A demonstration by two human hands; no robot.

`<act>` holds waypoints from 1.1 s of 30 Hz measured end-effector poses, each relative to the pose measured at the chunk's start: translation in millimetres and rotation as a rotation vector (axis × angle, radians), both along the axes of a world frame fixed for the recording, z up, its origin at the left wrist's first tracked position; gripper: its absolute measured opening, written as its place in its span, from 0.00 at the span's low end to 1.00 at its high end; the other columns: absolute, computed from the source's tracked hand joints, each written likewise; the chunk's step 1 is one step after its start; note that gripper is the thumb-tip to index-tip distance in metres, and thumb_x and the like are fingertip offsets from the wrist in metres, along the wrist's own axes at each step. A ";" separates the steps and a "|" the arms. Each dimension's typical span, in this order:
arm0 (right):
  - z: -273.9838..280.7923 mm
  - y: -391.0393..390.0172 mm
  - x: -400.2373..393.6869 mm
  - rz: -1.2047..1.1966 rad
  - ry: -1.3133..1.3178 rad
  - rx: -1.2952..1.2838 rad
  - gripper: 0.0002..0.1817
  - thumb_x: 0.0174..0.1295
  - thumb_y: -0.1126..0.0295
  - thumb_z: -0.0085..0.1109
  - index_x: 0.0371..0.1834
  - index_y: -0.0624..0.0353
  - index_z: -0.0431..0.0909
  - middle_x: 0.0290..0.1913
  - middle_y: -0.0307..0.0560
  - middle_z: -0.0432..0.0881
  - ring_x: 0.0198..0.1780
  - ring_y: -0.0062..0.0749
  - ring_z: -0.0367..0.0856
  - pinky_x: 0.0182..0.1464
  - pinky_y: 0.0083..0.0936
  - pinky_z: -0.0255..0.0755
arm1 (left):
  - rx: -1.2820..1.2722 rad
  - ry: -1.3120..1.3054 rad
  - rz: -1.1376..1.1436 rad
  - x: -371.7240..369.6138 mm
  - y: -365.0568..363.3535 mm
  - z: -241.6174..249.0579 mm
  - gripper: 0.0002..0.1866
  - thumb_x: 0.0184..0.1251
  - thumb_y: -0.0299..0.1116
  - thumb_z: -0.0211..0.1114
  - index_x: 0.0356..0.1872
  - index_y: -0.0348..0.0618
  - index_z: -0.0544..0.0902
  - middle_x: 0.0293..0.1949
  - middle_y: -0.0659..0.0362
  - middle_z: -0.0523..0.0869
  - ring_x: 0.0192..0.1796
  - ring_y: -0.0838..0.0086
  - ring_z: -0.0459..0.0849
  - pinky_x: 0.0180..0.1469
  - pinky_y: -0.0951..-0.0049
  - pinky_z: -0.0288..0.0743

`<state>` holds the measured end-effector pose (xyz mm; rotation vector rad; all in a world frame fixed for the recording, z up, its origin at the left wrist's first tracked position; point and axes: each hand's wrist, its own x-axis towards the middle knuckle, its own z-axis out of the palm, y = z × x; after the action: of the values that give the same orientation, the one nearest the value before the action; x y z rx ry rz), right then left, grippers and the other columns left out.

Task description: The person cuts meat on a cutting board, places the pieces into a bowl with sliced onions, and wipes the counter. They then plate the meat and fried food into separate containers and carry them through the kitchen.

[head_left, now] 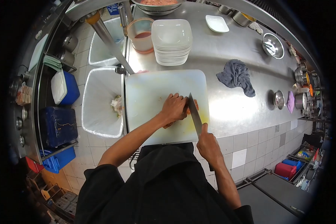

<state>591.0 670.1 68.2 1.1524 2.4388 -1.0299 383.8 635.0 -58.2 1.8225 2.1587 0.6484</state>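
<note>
Left hand point(174, 107): fingers curled together, clamped on reddish-brown food point(169, 124) at the middle-right of the white cutting board point(145, 89). Right hand point(209, 143): closed round the chef's knife point(195, 115), blade angled far-left across the food. Stacked white bowls point(171, 54) beyond the board; grey towel point(235, 74) farther right, crumpled on the steel counter point(233, 115).
</note>
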 end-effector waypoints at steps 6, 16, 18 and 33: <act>-47.9 17.0 -30.7 -0.064 0.165 0.019 0.17 0.67 0.80 0.48 0.55 0.73 0.57 0.27 0.79 0.78 0.35 0.78 0.78 0.36 0.61 0.70 | 0.017 0.000 -0.018 0.0 3.4 -2.7 0.19 0.48 0.41 0.75 0.37 0.40 0.82 0.30 0.54 0.85 0.42 0.60 0.81 0.48 0.63 0.71; -37.8 3.4 -7.3 0.001 0.008 0.000 0.29 0.62 0.83 0.47 0.67 0.75 0.53 0.28 0.76 0.79 0.33 0.76 0.79 0.35 0.60 0.70 | -0.094 -0.004 0.022 0.0 1.2 3.9 0.22 0.51 0.45 0.74 0.41 0.39 0.83 0.35 0.54 0.88 0.47 0.61 0.82 0.51 0.61 0.72; -69.7 3.1 -9.7 -0.055 0.194 0.048 0.33 0.61 0.84 0.46 0.72 0.74 0.49 0.28 0.77 0.79 0.33 0.77 0.79 0.35 0.61 0.72 | -0.077 -0.002 0.010 0.2 1.7 6.6 0.22 0.50 0.44 0.75 0.41 0.39 0.83 0.35 0.54 0.88 0.47 0.61 0.82 0.51 0.61 0.72; -26.7 41.1 -7.1 -0.096 0.180 0.113 0.13 0.71 0.77 0.49 0.52 0.71 0.58 0.26 0.76 0.79 0.31 0.75 0.80 0.31 0.59 0.71 | -0.026 0.034 -0.001 10.0 17.7 7.8 0.32 0.44 0.49 0.78 0.50 0.41 0.82 0.44 0.53 0.83 0.51 0.60 0.79 0.54 0.60 0.68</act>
<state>583.9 711.2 41.5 1.2749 2.6336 -1.0787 393.8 652.7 -50.4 1.8339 2.1776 0.5900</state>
